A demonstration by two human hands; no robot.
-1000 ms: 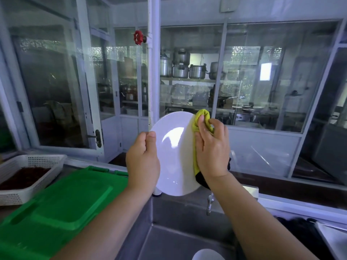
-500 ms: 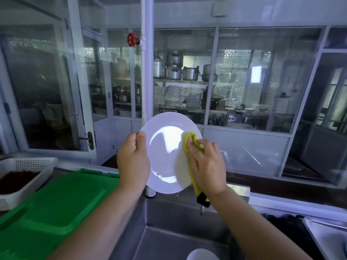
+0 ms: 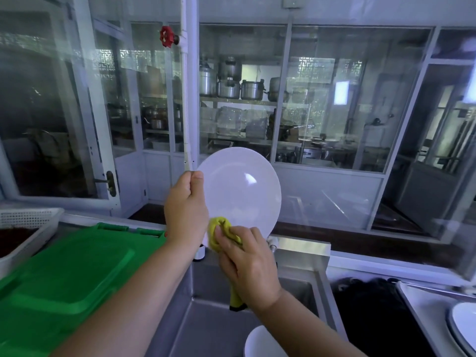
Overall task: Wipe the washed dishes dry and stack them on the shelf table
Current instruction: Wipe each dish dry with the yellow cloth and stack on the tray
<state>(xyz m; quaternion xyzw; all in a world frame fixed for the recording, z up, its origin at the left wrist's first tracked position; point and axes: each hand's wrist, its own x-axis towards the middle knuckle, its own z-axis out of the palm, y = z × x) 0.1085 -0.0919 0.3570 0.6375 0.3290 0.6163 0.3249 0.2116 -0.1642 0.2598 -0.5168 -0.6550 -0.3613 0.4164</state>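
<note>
1. The round white ceramic plate (image 3: 239, 191) stands upright in the air above the stainless steel sink (image 3: 206, 318), its face toward the camera.
2. The left hand (image 3: 185, 210) pinches the plate's left rim, thumb on the near face. The fingers behind are hidden.
3. The right hand (image 3: 247, 264) clutches a bunched yellow-green cloth (image 3: 221, 233) and presses it against the plate's lower edge. A tail of cloth hangs below the wrist.
4. That one rim pinch is the only real hold. A glossy, possibly damp rim could slide out of it, especially as the cloth pushes low down and levers the plate about the pinch.
5. A dropped plate would likely fall into the sink, where a white rounded dish (image 3: 260, 341) lies just below. Either could chip.
6. The hanging tail may dip into the basin, soak up water, and smear it back.
7. The back face is unseen. If skipped, the plate gets stacked wet.
8. The shelf table cannot be made out from here, so the carry may be awkward.
</note>
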